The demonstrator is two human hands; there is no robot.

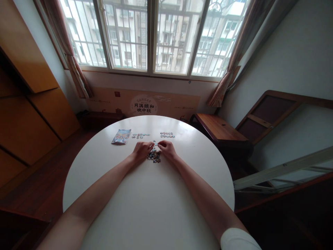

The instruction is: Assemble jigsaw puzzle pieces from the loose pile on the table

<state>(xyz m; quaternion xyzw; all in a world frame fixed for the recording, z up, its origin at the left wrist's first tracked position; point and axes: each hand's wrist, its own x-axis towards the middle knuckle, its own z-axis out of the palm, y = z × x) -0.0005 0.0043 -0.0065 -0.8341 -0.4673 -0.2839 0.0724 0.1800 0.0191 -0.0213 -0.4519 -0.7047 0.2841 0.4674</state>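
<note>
Over the white round table (145,205), my left hand (142,149) is closed, fingertips pinched together beside a heap of small jigsaw puzzle pieces (154,157). My right hand (167,148) faces it from the other side of the heap, its thumb and fingers also pinched. Whatever is between the fingertips of either hand is too small to make out. A few loose pieces (155,142) show in the narrow gap between the hands. Beyond the hands, more puzzle pieces stand in short rows, one group at the left (141,135) and one at the right (167,134).
A colourful printed packet or sheet (121,136) lies at the table's far left. Behind the table are a printed cardboard panel (166,100) and a barred window (174,38). A wooden side table (221,127) stands to the right, wooden cabinets (49,111) to the left.
</note>
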